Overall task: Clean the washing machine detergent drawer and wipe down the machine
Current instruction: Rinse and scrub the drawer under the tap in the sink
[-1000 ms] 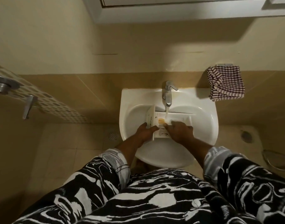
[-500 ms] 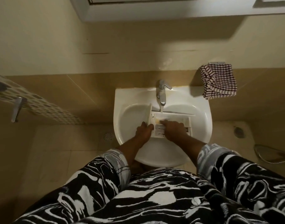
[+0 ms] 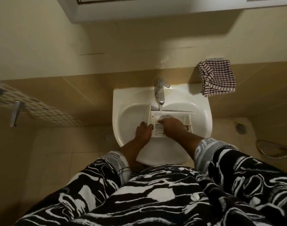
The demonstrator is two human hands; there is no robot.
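Basically, left hand point(image 3: 144, 128) grips detergent drawer point(image 3: 187, 122) in sink point(image 3: 123, 98) under tap point(image 3: 159, 92) so right hand point(image 3: 171, 125) rubs inside, its grasp unclear.

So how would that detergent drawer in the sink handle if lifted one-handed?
Probably stiff and light: the detergent drawer looks like thin plastic with open compartments. Likely slippery, since water from the tap falls onto it. Gripped at one end, as the left hand does, it may tilt.
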